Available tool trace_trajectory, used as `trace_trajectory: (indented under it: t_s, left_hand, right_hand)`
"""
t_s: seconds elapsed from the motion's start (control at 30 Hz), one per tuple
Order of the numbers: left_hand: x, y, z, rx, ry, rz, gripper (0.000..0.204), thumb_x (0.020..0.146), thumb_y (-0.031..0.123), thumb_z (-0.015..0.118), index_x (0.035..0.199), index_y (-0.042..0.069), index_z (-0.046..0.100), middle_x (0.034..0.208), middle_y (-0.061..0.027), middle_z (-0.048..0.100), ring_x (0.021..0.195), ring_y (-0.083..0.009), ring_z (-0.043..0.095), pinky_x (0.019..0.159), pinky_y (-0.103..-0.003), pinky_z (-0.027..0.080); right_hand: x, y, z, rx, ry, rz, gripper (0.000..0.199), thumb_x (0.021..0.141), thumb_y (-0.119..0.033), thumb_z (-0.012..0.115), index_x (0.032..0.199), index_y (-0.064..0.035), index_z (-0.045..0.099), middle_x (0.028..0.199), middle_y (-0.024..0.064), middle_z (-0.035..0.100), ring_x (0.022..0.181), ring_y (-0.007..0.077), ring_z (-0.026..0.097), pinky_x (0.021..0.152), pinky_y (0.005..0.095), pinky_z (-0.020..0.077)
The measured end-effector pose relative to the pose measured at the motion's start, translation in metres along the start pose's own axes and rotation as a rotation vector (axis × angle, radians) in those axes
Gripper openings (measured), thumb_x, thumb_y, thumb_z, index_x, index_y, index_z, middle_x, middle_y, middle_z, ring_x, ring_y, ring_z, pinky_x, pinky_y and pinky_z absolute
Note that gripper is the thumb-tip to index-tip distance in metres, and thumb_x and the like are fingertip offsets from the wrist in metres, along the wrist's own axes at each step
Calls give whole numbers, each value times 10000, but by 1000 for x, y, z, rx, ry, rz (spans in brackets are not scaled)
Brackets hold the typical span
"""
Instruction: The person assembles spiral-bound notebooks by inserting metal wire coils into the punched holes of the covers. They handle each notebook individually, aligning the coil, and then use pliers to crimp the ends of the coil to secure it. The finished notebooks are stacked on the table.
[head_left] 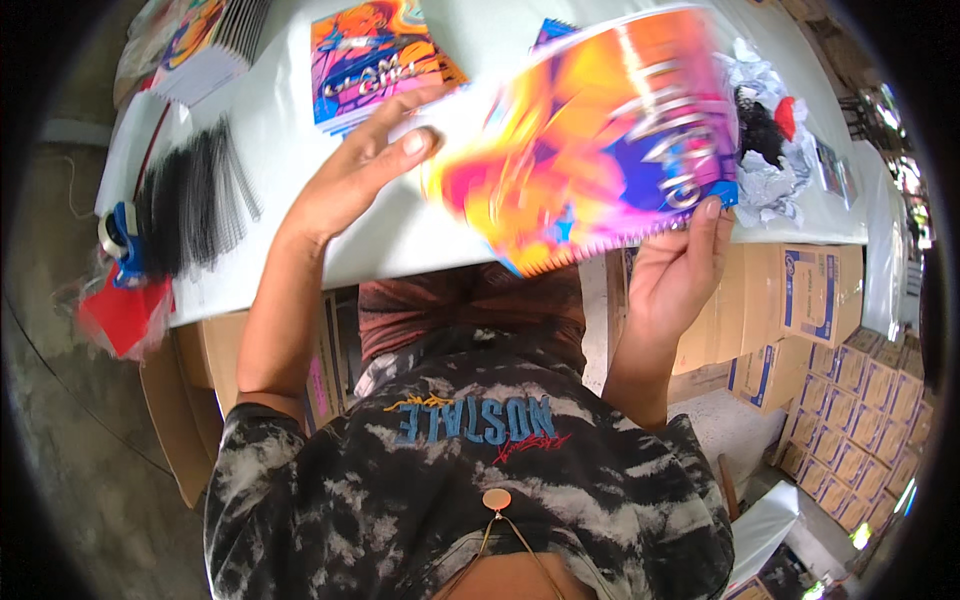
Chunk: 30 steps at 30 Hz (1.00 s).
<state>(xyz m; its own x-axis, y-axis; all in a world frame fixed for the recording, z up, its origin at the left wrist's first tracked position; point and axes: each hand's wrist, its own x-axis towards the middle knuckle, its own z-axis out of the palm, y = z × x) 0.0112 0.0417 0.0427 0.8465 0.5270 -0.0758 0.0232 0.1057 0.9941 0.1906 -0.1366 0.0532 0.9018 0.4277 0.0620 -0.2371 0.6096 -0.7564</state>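
A spiral-bound notebook (590,150) with a bright orange, pink and purple cover is lifted above the white-covered table, tilted and blurred by motion. Its coil binding runs along the lower edge, towards me. My right hand (680,260) grips the lower right corner, thumb on the cover and fingers behind. At the notebook's left edge is my left hand (360,175), thumb and fingers apart; whether it touches the pages is smeared by motion. Just beyond that hand, a small stack of similar notebooks (370,65) lies on the table.
Black binding coils (195,200) lie at the left, beside a blue tape dispenser (122,245) and a red piece in clear plastic (125,310). Another notebook stack (215,50) stands far left. Crumpled paper (785,185) sits at right. Cardboard boxes (810,295) are stacked below the table's right side.
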Motion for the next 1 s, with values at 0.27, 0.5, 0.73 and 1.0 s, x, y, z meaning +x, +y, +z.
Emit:
trace_trajectory:
  t_s: [0.27, 0.5, 0.73, 1.0]
  left_hand:
    - [132, -16, 54, 400, 614, 426, 398, 825, 278, 658, 1052, -29, 546, 815, -131, 639, 730, -202, 631, 677, -291, 498]
    - [132, -56, 66, 812, 636, 399, 206, 781, 213, 657, 815, 10, 647, 912, -149, 602, 816, -290, 588, 693, -383, 472]
    - [122, -82, 72, 600, 776, 601, 68, 752, 59, 641, 775, 11, 599, 787, -115, 557, 694, -234, 539, 617, -337, 450]
    - [80, -43, 9, 1152, 768, 578, 299, 731, 87, 615, 1027, 63, 576, 949, -120, 577, 911, -281, 541, 777, -386, 422]
  right_hand:
    - [76, 63, -64, -1195, 174, -633, 385, 857, -114, 593, 1193, 54, 507, 1173, 178, 518, 976, 232, 531, 879, 352, 424]
    - [70, 86, -79, -721, 92, -453, 367, 927, -126, 491, 1233, 76, 479, 1236, 173, 525, 1097, 201, 507, 934, 303, 386]
    - [66, 84, -80, -748, 106, -447, 344, 941, -142, 487, 1230, 45, 501, 1134, 116, 586, 931, 129, 541, 816, 263, 433]
    - [64, 88, -89, -735, 126, -562, 395, 931, -154, 509, 1263, 52, 450, 1233, 151, 528, 1076, 186, 509, 916, 303, 388]
